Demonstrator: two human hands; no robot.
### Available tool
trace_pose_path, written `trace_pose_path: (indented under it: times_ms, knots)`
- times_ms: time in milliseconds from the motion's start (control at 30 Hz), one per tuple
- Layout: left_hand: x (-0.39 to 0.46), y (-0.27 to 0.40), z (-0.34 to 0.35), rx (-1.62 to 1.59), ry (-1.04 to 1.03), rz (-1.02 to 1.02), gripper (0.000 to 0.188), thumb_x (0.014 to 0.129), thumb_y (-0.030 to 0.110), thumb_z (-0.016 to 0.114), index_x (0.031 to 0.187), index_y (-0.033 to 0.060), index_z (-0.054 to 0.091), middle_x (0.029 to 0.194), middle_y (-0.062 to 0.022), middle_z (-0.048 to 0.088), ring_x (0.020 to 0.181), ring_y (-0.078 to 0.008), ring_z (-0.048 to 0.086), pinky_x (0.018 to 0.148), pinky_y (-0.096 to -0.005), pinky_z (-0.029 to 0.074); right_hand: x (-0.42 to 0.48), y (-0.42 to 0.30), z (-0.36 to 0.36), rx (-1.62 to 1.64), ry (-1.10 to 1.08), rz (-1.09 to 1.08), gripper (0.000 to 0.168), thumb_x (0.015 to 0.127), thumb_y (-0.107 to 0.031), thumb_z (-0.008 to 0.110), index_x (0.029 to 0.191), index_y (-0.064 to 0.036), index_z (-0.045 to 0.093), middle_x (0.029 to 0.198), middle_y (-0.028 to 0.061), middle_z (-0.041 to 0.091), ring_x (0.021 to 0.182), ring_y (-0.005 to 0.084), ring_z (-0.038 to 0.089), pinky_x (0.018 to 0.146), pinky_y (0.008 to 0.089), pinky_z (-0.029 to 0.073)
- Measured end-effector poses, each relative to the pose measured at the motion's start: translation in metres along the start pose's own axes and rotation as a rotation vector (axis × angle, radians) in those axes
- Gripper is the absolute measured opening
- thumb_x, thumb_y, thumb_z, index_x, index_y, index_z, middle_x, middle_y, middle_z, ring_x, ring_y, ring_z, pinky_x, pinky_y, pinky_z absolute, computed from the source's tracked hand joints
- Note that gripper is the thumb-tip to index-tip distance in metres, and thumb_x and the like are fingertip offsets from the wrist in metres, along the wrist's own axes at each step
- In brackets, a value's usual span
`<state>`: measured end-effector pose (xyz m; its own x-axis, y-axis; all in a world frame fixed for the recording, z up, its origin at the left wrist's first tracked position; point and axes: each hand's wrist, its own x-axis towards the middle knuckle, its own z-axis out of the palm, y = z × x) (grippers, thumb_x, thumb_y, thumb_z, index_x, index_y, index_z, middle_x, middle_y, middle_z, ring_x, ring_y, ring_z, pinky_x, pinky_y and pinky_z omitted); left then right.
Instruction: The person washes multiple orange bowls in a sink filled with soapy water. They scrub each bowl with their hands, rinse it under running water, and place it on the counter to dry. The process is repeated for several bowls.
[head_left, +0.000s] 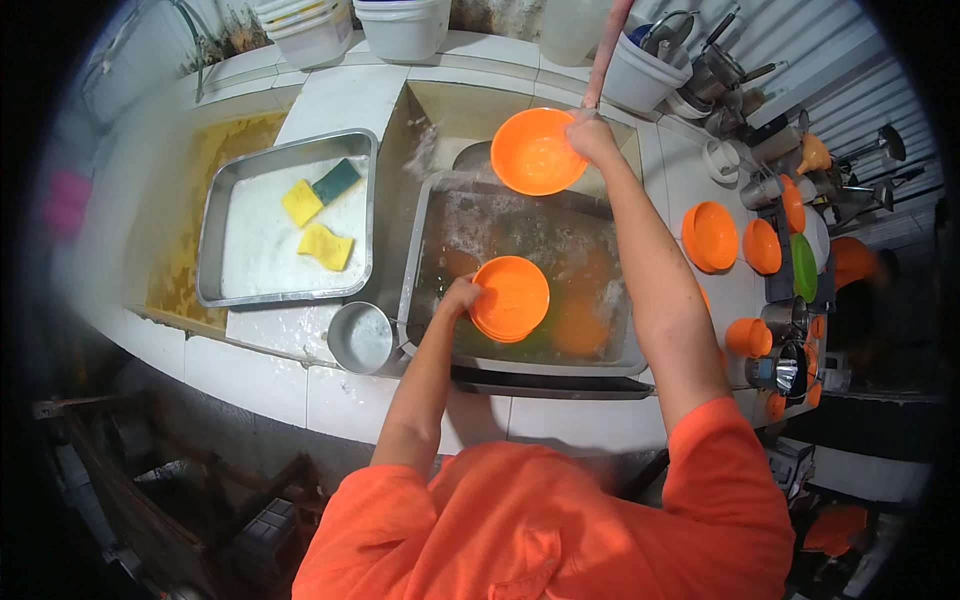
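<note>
My left hand (460, 294) grips the rim of a small stack of orange bowls (511, 297) above a water-filled grey tub (413, 259). Farther out, my right hand (590, 138) holds a larger orange bowl (534, 150) by its right rim, with clear liquid in its bottom. A pinkish pipe or hose (604, 52) comes down right at that hand; whether I touch it cannot be told. Under the cloudy, bubbly water a blurred orange shape (581, 322) shows, and more orange lies near the left hand. The tub sits in a tiled sink (465, 97).
Left of the tub, a metal tray (247, 281) holds yellow sponges (325, 247), one with a green pad. A metal pot (360, 337) stands at the counter's front. Orange bowls (709, 236), pans and utensils crowd the right counter. White buckets (403, 26) line the back ledge.
</note>
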<state>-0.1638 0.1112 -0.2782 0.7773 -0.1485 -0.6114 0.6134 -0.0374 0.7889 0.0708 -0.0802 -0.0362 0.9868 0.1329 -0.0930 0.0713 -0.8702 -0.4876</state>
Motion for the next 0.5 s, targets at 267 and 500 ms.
trace_pose_path:
  times_ms: [267, 500]
  knots:
    - [-0.002, -0.010, 0.000, 0.102, -0.079, -0.061, 0.030, 0.077, 0.006, 0.065, 0.106, 0.0003, 0.064, 0.086, -0.0067, 0.067, 0.069, -0.0159, 0.062, 0.061, -0.0315, 0.050, -0.026, -0.015, 0.005, -0.117, 0.285, -0.628, 0.039, 0.082, -0.013, 0.052, 0.118, -0.019, 0.063, 0.107, 0.0083, 0.067, 0.095, 0.0269, 0.064, 0.084, 0.0379, 0.051]
    - [-0.010, 0.007, 0.020, -0.045, -0.084, 0.053, 0.032, 0.077, 0.009, 0.067, 0.107, 0.0013, 0.063, 0.086, -0.0061, 0.066, 0.068, -0.0161, 0.062, 0.058, -0.0309, 0.050, -0.079, 0.002, -0.011, -0.078, 0.624, -0.614, 0.041, 0.075, -0.002, 0.056, 0.110, -0.019, 0.068, 0.123, 0.0005, 0.061, 0.096, 0.0242, 0.064, 0.082, 0.0338, 0.053]
